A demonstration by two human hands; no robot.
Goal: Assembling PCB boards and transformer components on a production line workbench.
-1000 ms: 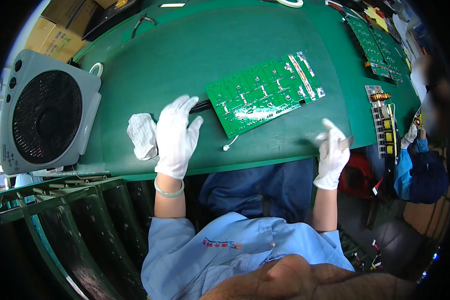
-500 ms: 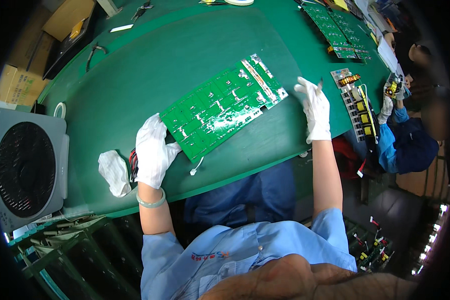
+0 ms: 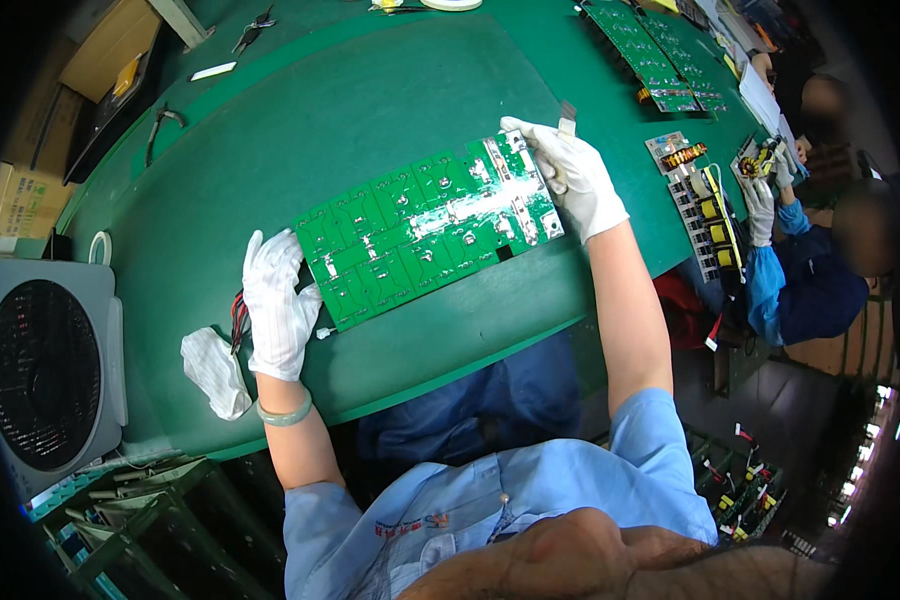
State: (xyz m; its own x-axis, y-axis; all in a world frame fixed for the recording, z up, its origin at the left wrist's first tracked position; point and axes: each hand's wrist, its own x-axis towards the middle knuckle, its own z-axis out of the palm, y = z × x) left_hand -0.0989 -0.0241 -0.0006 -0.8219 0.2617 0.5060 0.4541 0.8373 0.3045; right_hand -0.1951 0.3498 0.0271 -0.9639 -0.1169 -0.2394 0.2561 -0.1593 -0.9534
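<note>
A green circuit board (image 3: 400, 240), its shiny soldered side up, lies tilted across the green work mat. White gloves cover both hands. My left hand (image 3: 278, 305) is at the board's left end, fingertips and thumb against that edge. Around the right end my right hand (image 3: 575, 180) is closed, its fingers at the far corner. A small flat object with a dark tip (image 3: 568, 112) sticks up from between the right fingers; its kind is unclear. Red and black wires (image 3: 239, 318) show beside my left hand, and a small white connector (image 3: 325, 333) pokes out by the board's near left corner.
A crumpled white glove (image 3: 215, 372) and a grey fan (image 3: 45, 365) are at the left. Pliers (image 3: 162, 132) lie farther back. At the right are a component-filled board (image 3: 705, 215) and more green boards (image 3: 650, 55). A co-worker's gloved hand (image 3: 760, 205) works beyond.
My right hand has moved left onto the board's right end. The board has turned slightly, its right end coming nearer to me. My left hand stays at the left end, its fingers shifted.
</note>
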